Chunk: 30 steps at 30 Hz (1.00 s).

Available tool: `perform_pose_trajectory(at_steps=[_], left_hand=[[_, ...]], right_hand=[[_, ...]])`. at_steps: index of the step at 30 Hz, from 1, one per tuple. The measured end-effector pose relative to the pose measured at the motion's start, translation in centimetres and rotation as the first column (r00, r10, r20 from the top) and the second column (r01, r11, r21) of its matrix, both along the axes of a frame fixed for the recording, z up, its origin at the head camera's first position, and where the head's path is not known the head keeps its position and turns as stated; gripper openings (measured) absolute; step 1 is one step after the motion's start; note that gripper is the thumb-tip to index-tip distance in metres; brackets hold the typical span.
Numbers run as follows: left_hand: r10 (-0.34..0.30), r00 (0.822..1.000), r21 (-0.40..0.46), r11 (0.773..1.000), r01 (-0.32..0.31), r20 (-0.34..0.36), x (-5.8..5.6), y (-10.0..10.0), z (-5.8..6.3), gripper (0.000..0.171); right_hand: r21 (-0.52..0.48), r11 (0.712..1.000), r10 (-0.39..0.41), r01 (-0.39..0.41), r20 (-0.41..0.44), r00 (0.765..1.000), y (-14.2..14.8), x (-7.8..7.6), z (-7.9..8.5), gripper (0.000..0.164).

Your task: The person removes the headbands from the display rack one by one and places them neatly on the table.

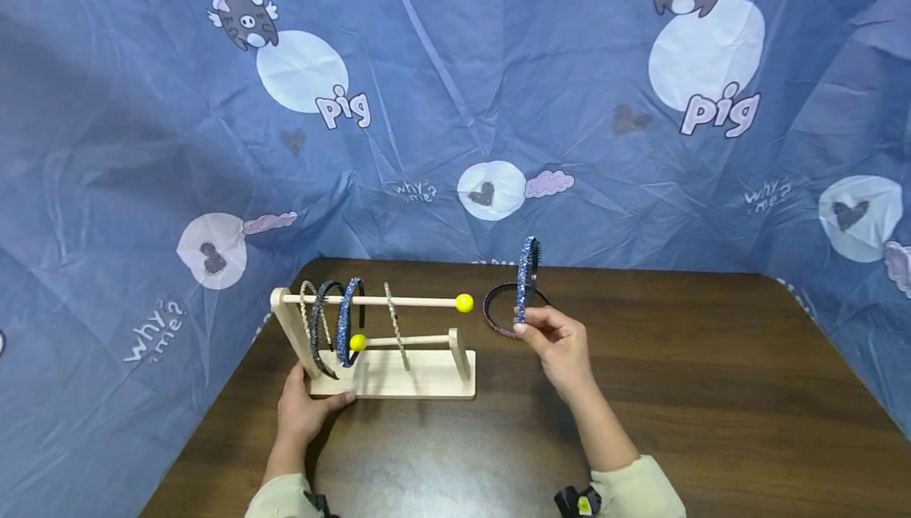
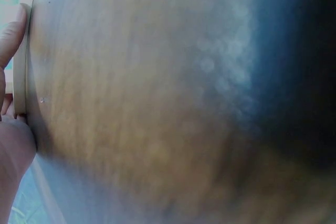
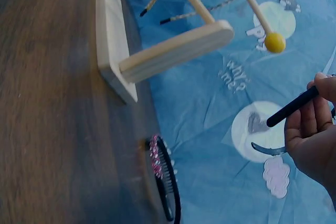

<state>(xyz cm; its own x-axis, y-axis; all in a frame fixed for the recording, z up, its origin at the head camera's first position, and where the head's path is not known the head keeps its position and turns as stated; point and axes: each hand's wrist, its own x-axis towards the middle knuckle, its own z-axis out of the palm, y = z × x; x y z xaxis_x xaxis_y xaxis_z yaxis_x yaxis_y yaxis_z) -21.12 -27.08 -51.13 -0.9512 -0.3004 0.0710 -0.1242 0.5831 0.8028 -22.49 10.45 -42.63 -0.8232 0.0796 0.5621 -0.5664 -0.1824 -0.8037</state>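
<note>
The right hand pinches one end of a blue sparkly headband between thumb and fingers, and the band stands up in the air above it. The left hand grips the near left corner of a wooden stand, with its thumb along the front edge. Just above and ahead of the left hand, a gold braided band, a dark sparkly band and another blue band hang on the top rod. A bit farther to the right of that hand is a thin gold band; I can't tell which rod it hangs on. The top rod's yellow ball is to the left of the right hand. Past the right hand and a little left, a pink sparkly headband lies on the brown bench. Farthest from both hands is a blue cloth with pigs on it.
</note>
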Motion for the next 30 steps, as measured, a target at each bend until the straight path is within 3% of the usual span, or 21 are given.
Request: perform_pose_trajectory(at_steps=[12,18,30], left_hand=[[0.012,0.999,-0.006,1.0,-0.012,-0.033,0.0,0.1,-0.2,0.097],[0.007,1.0,-0.002,1.0,-0.007,-0.002,0.0,0.1,-0.1,0.098],[0.015,1.0,-0.001,1.0,-0.015,0.003,-0.1,0.1,0.0,0.098]], right_hand=[[0.009,0.997,-0.081,0.081,0.042,0.996,2.4,-0.8,-1.8,0.016],[0.054,0.992,-0.119,0.115,0.099,0.988,3.6,-1.4,-2.7,0.017],[0.235,0.96,-0.19,0.152,0.148,0.97,5.5,-1.1,-1.7,0.02]])
